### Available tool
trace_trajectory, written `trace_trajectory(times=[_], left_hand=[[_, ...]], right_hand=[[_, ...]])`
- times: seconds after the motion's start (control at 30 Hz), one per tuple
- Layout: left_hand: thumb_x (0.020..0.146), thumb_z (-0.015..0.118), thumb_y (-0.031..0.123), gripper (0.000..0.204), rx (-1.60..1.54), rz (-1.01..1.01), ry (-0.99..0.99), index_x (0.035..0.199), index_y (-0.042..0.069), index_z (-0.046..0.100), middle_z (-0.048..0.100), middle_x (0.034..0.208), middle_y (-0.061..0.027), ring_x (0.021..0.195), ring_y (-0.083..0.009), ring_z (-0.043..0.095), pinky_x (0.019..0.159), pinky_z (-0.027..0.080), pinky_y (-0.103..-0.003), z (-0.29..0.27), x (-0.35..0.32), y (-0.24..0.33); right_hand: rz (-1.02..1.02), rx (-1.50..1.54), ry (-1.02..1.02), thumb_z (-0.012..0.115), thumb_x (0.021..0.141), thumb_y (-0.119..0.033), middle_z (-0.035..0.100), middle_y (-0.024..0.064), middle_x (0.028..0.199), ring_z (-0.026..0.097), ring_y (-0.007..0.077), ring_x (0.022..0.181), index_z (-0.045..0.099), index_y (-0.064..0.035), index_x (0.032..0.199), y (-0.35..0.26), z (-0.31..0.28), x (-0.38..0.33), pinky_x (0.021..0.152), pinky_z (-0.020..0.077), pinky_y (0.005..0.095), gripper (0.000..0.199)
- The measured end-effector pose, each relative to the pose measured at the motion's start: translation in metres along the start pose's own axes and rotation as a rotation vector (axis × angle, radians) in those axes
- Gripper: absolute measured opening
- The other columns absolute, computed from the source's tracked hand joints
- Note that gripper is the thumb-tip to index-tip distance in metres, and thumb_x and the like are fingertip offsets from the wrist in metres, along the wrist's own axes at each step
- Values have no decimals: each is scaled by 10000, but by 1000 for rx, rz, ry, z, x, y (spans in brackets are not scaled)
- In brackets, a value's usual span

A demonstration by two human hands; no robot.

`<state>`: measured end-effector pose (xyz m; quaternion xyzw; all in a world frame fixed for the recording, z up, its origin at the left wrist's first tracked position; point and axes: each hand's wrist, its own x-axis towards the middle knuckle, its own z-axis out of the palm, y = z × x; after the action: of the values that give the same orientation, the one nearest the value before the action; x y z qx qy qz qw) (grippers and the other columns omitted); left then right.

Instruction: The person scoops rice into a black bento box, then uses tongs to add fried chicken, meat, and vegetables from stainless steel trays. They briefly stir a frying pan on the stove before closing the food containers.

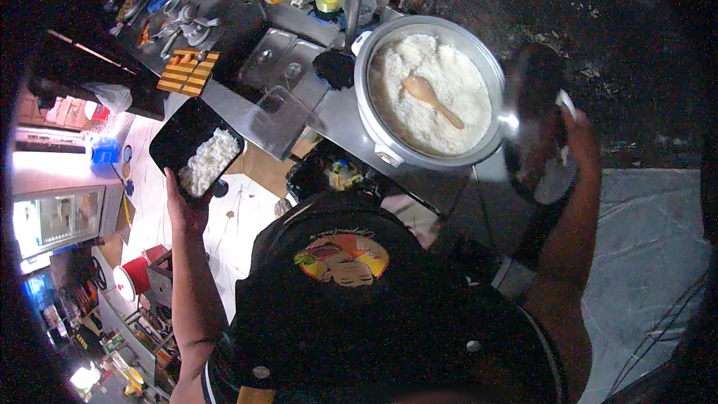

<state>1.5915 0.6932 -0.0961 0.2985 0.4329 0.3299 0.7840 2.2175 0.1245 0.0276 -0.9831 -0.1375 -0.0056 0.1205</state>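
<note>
My left hand (pixel 185 206) grips a black plastic tray (pixel 177 135) by its near end, tilted, with white cooked rice (pixel 212 158) filling one part of it. At the right, a large round rice cooker (pixel 364 97) stands uncovered, full of white rice (pixel 400 123). On that rice lies a wooden spoon (pixel 435 101). Beside the cooker, my right hand (pixel 583 138) is closed on the pale handle of a shiny, dark-looking pot lid (pixel 527 153), which is held on edge and partly lost in shadow.
Left of the cooker, the metal counter holds lidded steel pans (pixel 280 60) and a clear container (pixel 278 121). A striped cutting board (pixel 188 72) and several utensils (pixel 187 26) lie farther left. Below the counter sits a black-lined bin (pixel 318 172) with scraps.
</note>
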Motion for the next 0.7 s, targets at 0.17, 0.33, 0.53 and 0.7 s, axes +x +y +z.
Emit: trace_trajectory(times=[0.17, 0.33, 0.53, 0.7], left_hand=[[1065, 538, 624, 634, 119, 129, 95, 1479, 143, 544, 650, 1416, -73, 1238, -270, 662, 1014, 526, -472, -44, -20, 11], [1037, 577, 645, 657, 90, 217, 324, 1509, 191, 532, 621, 1472, -25, 1303, -269, 615, 1098, 430, -540, -127, -66, 25], [1100, 493, 572, 594, -195, 197, 428, 1512, 145, 527, 615, 1501, -89, 1311, -301, 641, 1100, 477, -521, -181, -149, 21], [1010, 556, 719, 745, -128, 259, 521, 1489, 147, 536, 661, 1409, -63, 1281, -272, 629, 1086, 457, -577, -273, -163, 13]], right_hand=[[-227, -120, -39, 531, 1042, -621, 719, 288, 1198, 659, 518, 1152, 688, -19, 1274, -185, 65, 2, 973, 521, 574, 664], [-242, -169, -192, 500, 1061, -585, 701, 320, 1224, 665, 512, 1157, 685, 17, 1256, -258, 109, 2, 972, 525, 581, 659], [-272, -128, -148, 545, 1048, -547, 709, 291, 1228, 674, 512, 1139, 709, -68, 1320, -285, 134, -17, 988, 542, 566, 574], [-354, 213, -268, 529, 1042, -601, 687, 301, 1315, 645, 475, 1253, 702, -5, 1336, -262, 150, -21, 1050, 483, 509, 687]])
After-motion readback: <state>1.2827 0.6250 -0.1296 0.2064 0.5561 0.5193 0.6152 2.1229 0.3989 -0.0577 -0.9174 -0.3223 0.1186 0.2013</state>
